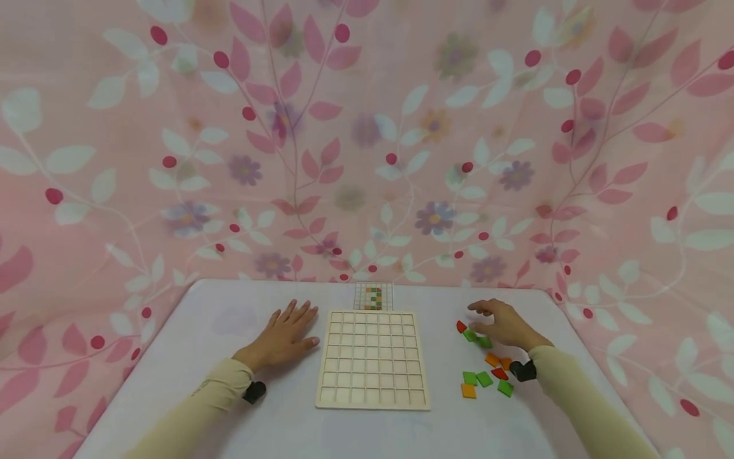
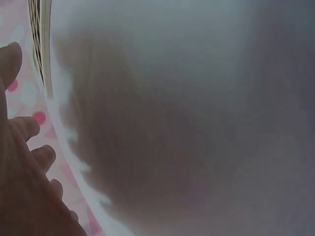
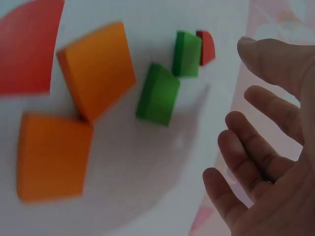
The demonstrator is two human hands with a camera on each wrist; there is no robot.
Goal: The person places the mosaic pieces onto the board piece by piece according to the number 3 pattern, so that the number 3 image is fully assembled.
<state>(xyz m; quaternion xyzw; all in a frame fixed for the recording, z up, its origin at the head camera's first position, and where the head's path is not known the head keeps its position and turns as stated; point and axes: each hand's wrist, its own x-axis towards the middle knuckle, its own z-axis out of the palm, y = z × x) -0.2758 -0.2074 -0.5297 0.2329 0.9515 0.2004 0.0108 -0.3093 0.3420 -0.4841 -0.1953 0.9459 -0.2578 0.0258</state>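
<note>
The left hand (image 1: 280, 338) is just left of the wooden grid board (image 1: 371, 360), with its fingers spread and holding nothing. The right hand (image 1: 502, 323) is right of the board, its fingers bent, loose and free, near small red, green and orange tiles (image 1: 492, 359) on the table (image 1: 287, 430). A patterned card (image 1: 374, 297) is just behind the board.

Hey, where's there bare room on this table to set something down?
Bare patches on the white table: the strip between the grid board and the colored tiles, the stretch on the board's near side, and the area left of the left hand. It's crowded around those scattered tiles, near the right hand.
</note>
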